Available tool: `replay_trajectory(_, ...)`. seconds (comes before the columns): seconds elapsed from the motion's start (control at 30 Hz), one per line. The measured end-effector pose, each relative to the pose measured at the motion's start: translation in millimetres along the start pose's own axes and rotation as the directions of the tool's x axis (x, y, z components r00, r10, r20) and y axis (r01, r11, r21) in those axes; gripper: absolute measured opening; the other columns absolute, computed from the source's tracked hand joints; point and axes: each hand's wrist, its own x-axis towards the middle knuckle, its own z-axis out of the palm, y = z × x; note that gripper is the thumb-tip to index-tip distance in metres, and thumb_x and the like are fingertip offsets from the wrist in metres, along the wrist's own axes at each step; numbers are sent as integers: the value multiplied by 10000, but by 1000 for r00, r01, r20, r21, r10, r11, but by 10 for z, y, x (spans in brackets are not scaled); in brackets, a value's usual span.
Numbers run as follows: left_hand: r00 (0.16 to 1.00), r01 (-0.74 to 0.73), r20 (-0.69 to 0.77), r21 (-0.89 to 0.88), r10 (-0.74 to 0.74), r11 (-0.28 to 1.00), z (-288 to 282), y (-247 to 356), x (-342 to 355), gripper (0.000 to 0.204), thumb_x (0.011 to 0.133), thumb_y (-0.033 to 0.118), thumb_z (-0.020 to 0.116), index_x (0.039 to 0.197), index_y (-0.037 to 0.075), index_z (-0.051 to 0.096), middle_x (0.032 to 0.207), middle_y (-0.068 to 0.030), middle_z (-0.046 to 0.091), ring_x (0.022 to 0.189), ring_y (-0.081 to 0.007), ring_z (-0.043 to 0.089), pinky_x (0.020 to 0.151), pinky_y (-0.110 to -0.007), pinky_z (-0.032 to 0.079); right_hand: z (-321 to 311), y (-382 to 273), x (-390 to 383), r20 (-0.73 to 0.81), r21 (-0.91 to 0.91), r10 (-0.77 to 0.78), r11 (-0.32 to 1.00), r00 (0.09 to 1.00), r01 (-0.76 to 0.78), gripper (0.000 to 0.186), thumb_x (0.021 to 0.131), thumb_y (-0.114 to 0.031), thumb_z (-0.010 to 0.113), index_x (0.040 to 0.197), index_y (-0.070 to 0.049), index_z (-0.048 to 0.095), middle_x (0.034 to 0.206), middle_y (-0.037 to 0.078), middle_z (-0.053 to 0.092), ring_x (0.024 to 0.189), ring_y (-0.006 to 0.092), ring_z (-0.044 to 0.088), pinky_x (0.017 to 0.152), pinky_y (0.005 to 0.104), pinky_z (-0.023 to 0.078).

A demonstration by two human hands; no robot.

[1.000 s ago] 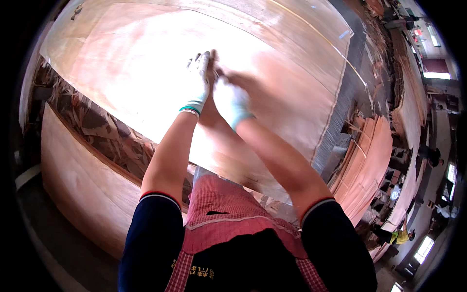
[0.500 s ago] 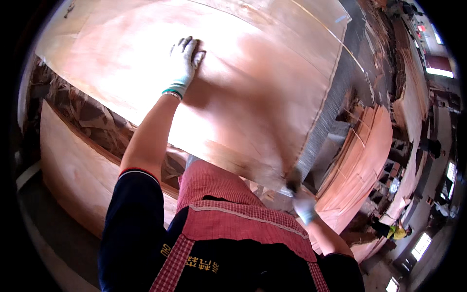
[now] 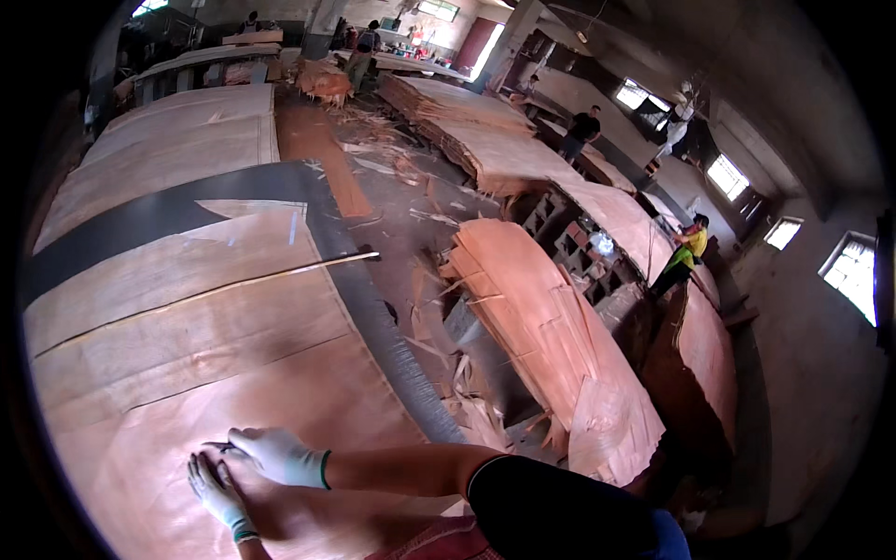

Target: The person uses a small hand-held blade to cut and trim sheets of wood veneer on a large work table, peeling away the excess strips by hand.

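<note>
My left hand [image 3: 217, 490], in a white glove with a green cuff, lies with fingers stretched out on a pinkish wood veneer sheet [image 3: 336, 406] at the lower left. My right hand [image 3: 280, 455], gloved alike, is just above and right of it, closed on a small dark tool [image 3: 221, 447] whose shape is unclear, low over the sheet. Beyond them, paler veneer pieces [image 3: 187, 261] lie on the same dark-edged table [image 3: 392, 364], crossed by a long thin yellowish strip [image 3: 205, 300].
Curved veneer stacks [image 3: 518, 308] stand to the right, longer stacks [image 3: 467, 131] behind. Scraps [image 3: 392, 159] litter the floor between. A person in yellow-green [image 3: 688, 252], one in a dark shirt [image 3: 581, 131] and another [image 3: 364, 51] stand farther off.
The view has swung up to show the workshop. My right hand went down to the sheet's right edge and is now back beside my left hand, which stays spread on the veneer.
</note>
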Motion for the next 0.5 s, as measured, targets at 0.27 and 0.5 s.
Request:
replay_trajectory(0.27,1000,-14,-2,-223,14,975,-121,-309,-3,557,791,119,709,1299,-21,530,1340,-224,524,1265,-383,462,1074,-459,372,1052,148,527,206,-124,-221,960,953,250,227,974,-196,454,1095,-94,616,1040,140,660,793,280,626,735,394,501)
replay_trajectory(0.5,994,104,46,-333,-94,937,-615,-94,302,774,754,269,795,1396,32,434,1290,-165,572,1197,-368,517,1021,-449,411,749,-109,1003,323,-303,87,953,942,16,201,964,-292,519,937,-106,592,735,119,628,692,311,652,599,458,511)
